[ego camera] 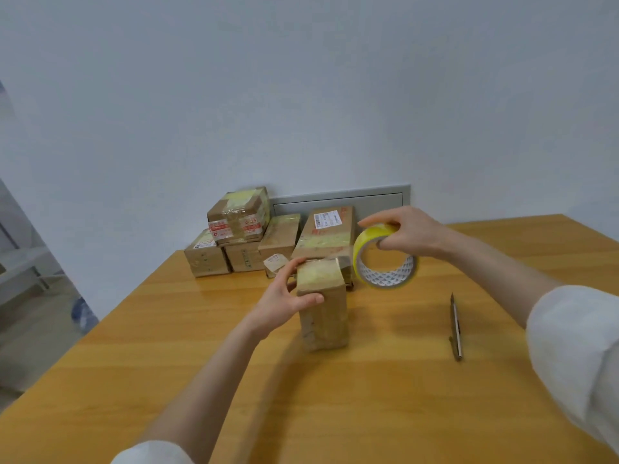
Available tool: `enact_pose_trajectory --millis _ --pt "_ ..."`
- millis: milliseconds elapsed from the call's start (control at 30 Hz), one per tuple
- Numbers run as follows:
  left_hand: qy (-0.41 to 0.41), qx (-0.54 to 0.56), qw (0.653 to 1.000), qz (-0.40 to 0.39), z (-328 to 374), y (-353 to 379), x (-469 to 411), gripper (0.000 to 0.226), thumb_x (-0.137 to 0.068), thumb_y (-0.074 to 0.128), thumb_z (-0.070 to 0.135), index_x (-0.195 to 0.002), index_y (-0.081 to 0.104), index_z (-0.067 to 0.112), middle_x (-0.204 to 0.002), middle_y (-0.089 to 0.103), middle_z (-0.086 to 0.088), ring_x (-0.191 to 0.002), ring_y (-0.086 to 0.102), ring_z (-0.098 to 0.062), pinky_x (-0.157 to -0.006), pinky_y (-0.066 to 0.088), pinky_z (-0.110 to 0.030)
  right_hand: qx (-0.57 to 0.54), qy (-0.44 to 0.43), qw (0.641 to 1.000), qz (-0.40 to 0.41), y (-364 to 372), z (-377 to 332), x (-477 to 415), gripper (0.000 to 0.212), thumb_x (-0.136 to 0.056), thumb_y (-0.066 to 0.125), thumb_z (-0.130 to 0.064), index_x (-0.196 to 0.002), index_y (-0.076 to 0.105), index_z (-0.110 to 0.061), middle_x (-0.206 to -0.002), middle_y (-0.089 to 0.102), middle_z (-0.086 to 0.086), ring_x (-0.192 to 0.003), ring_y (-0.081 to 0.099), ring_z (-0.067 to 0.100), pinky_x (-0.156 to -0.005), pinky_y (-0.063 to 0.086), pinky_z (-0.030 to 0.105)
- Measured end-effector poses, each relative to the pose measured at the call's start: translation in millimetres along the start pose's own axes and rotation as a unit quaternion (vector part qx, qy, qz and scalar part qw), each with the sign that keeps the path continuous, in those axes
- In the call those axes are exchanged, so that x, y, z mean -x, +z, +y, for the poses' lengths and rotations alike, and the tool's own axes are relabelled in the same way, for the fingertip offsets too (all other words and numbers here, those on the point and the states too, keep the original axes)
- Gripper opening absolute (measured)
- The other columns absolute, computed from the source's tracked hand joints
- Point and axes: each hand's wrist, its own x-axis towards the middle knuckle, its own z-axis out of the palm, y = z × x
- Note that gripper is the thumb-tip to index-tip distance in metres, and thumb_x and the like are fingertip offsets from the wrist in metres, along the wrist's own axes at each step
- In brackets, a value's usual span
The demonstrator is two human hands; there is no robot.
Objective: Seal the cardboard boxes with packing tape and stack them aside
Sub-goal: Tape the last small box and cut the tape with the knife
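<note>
L hand [284, 298] is gripping upright tall brown cardboard box [325, 316]; R hand [407, 234] is holding yellow packing-tape roll [366, 244] just right of box top, so next pull's probably going rightward

Wooden table [368, 396], orange-yellow top. Centre: small cardboard box [323, 316] standing on end; well to its right a slim metal cutter [456, 326] lies flat. Far edge by the wall: cluster of taped boxes [244, 259], one box [239, 216] stacked on two of them, long labelled box [326, 234] at the cluster's right.
</note>
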Motion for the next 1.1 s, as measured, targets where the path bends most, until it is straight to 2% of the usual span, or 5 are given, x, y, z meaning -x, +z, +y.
enact_pose_trajectory --millis 433,633,733,1000,1100 --pt "-0.027 -0.123 0.992 -0.021 11 -9 2 0.096 -0.071 0.078 0.041 -0.15 0.024 0.031 -0.149 0.032 0.004 -0.133 0.038 -0.015 -0.106 0.039 -0.031 -0.055 -0.006 0.998 -0.004 48 33 12 0.046 -0.085 0.06 -0.004 -0.109 0.065 -0.044 -0.115 0.061 -0.012 -0.101 0.056 0.01 -0.076 0.042 0.016" --pt "0.12 -0.48 0.869 0.016 45 23 -1 0.097 -0.083 0.058 0.059 -0.154 0.005 0.017 -0.161 0.005 0.001 -0.147 0.006 -0.014 -0.117 0.009 -0.031 -0.053 -0.016 0.998 0.032 66 36 16 0.045 -0.085 0.062 -0.005 -0.116 0.066 -0.037 -0.107 0.058 -0.012 -0.099 0.049 0.006 -0.072 0.032 0.01" --pt "0.099 -0.589 0.802 0.0 41 43 1 0.081 -0.095 0.045 0.051 -0.154 0.001 0.016 -0.161 0.001 -0.004 -0.148 0.003 -0.02 -0.119 0.004 -0.035 -0.059 -0.01 0.997 0.037 72 39 20 0.046 -0.084 0.061 -0.003 -0.117 0.066 -0.035 -0.114 0.062 -0.007 -0.103 0.053 0.01 -0.078 0.038 0.017" --pt "0.086 -0.596 0.798 0.024 30 47 7 0.072 -0.098 0.038 0.051 -0.154 0.003 0.022 -0.161 0.004 -0.001 -0.148 0.006 -0.022 -0.121 0.006 -0.037 -0.111 0.011 0.993 0.031 87 56 43 0.06 -0.085 0.058 -0.001 -0.115 0.054 -0.054 -0.078 0.059 -0.031 -0.057 0.052 -0.005 -0.051 0.039 0.012" --pt "0.084 -0.594 0.8 0.021 31 50 6 0.069 -0.099 0.036 0.049 -0.154 0.005 0.021 -0.161 0.005 -0.001 -0.148 0.006 -0.022 -0.12 0.006 -0.037 -0.103 0.006 0.994 0.046 93 62 46 0.061 -0.087 0.054 0.001 -0.122 0.055 -0.05 -0.107 0.062 -0.018 -0.074 0.053 -0.006 -0.06 0.039 0.009"
